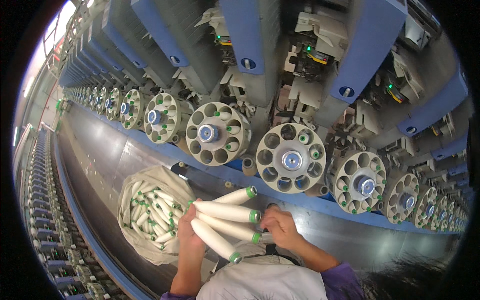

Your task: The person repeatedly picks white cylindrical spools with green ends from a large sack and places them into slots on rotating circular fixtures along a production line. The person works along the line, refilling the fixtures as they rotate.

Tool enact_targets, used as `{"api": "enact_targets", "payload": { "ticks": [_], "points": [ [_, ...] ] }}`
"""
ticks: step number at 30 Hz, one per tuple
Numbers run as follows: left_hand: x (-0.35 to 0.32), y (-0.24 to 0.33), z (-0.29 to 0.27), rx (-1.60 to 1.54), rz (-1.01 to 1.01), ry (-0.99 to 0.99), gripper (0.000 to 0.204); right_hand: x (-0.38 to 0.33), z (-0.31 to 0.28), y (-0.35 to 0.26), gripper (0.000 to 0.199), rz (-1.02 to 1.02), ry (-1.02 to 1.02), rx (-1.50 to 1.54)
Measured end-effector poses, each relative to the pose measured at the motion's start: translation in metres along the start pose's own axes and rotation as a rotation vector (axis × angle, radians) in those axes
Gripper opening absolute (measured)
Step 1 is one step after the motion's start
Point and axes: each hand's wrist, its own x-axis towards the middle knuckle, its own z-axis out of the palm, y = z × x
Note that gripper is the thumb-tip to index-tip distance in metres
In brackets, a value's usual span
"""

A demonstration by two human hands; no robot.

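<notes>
Several long bobbins of white yarn (pixel 227 211) with green ends fan out from my left hand (pixel 190 234), which is closed round their narrow tips. Their wider ends point right, toward my right hand (pixel 281 227). That hand has its fingers curled together just beyond the bobbin ends; whether a thread or anything else is in them I cannot make out. To the left of my left hand sits a pale cloth sack (pixel 176 181), open at the top and filled with many similar bobbins (pixel 155 212).
A round grey bobbin magazine (pixel 292 146) stands ahead, with a blue hub and some pockets holding bobbins. More magazines (pixel 218 150) line the machine both ways, above a blue rail (pixel 222 182). Blue machine columns (pixel 370 45) rise behind. Another row of machinery (pixel 55 235) runs at far left.
</notes>
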Motion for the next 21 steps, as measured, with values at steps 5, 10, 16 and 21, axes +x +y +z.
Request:
{"api": "enact_targets", "payload": {
  "ticks": [5,10,16,21],
  "points": [
    [-0.01,0.033,-0.008,0.153,0.065,-0.222,0.035,-0.02,-0.035,0.001,0.03,0.389,-0.186,0.032],
    [-0.025,0.053,0.012,0.328,0.096,-0.492,0.036,0.008,-0.128,0.012,0.014,0.68,0.067,-0.581],
    [-0.023,0.04,0.033,0.416,0.075,-0.507,0.039,0.053,-0.059,0.054,0.029,0.299,-0.358,-0.12],
    [-0.023,0.039,0.013,0.195,0.189,-0.343,0.04,0.078,-0.089,0.045,0.021,0.454,-0.515,-0.237]
  ]
}}
